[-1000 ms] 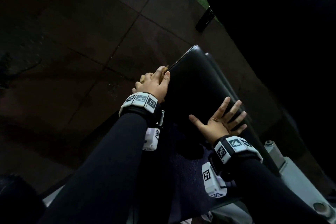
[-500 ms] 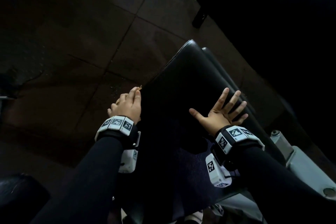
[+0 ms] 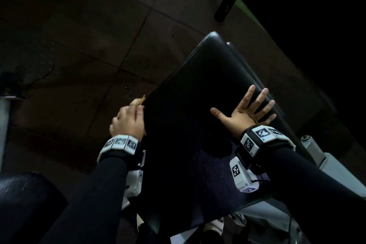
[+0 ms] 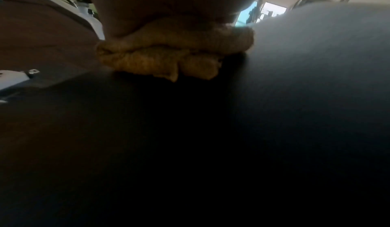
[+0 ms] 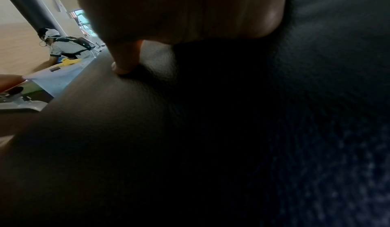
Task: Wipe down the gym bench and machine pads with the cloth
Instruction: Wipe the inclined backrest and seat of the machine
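I have my left hand (image 3: 128, 123) bunched around the tan cloth (image 4: 175, 55), pressing it against the side edge of the black bench pad (image 3: 198, 95), at about 9 o'clock from the pad's middle, while my right hand (image 3: 243, 113) lies flat with fingers spread on the top face toward 3 o'clock, holding nothing. I judge the wipe mid-course: I am working the edge now. No frame shows which surfaces are clean, so the other machine pads probably remain.
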